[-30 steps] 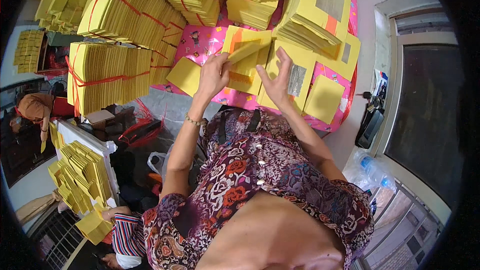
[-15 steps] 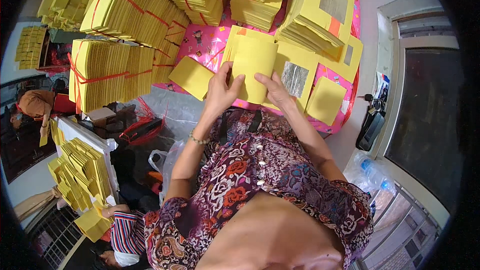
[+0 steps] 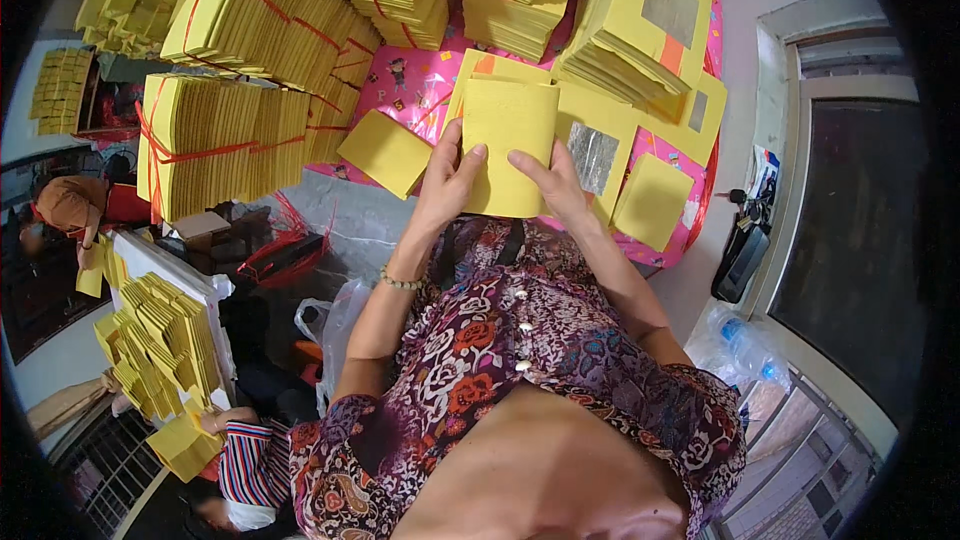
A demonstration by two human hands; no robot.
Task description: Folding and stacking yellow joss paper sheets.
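Note:
Between my two hands is a folded sheet of yellow paper, raised above the near edge of the pink table. My left hand grips its left edge, thumb on top and fingers behind. On the opposite edge my right hand does the same, its thumb lying across the face. Partly hidden behind it is a yellow sheet with a silver foil square. A folded yellow piece lies left of my left hand, and another folded yellow piece lies right of my right hand.
A tall stack of foil-marked yellow sheets stands at the far right of the pink-covered table. Bundles of yellow paper tied with red string rise at left. At lower left, a co-worker's striped sleeve is beside a white table.
The paper in my hands has gone from curved to flatter and wider, and its lower edge has come slightly nearer. My right hand has shifted a little.

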